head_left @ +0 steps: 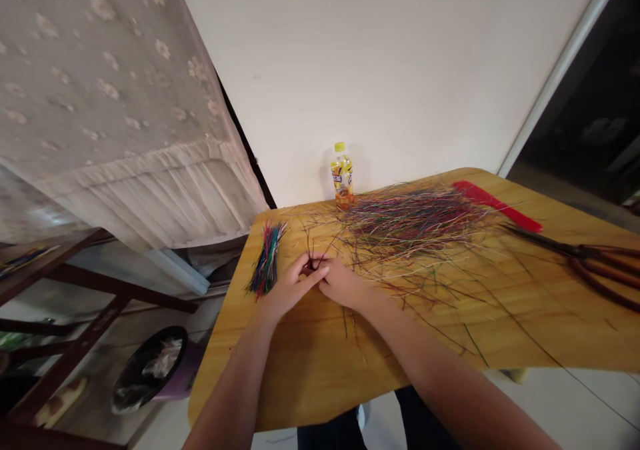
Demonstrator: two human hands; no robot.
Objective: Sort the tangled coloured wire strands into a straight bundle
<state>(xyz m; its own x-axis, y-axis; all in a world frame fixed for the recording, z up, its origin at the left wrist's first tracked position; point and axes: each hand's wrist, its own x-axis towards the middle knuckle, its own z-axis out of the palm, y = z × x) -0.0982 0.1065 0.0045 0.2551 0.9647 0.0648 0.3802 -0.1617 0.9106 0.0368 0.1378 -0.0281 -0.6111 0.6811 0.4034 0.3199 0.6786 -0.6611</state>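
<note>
My left hand (291,286) and my right hand (346,285) meet over the front middle of the wooden table (300,370). Their fingers are pinched together around a few thin dark wires (311,245), whose ends stick up above the fingertips. Which wire is in which hand is hard to make out. Left of my hands lies a neat bundle of short coloured wires (269,258). To their right spreads a large loose heap of long multicoloured wires (410,220), with stray strands around it.
A drink bottle with a yellow cap (342,177) stands at the back against the wall. A red flat plastic piece (497,207) and large scissors (580,251) lie at the right. A lined bin (150,370) is on the floor at left, near a dark wooden frame (100,330).
</note>
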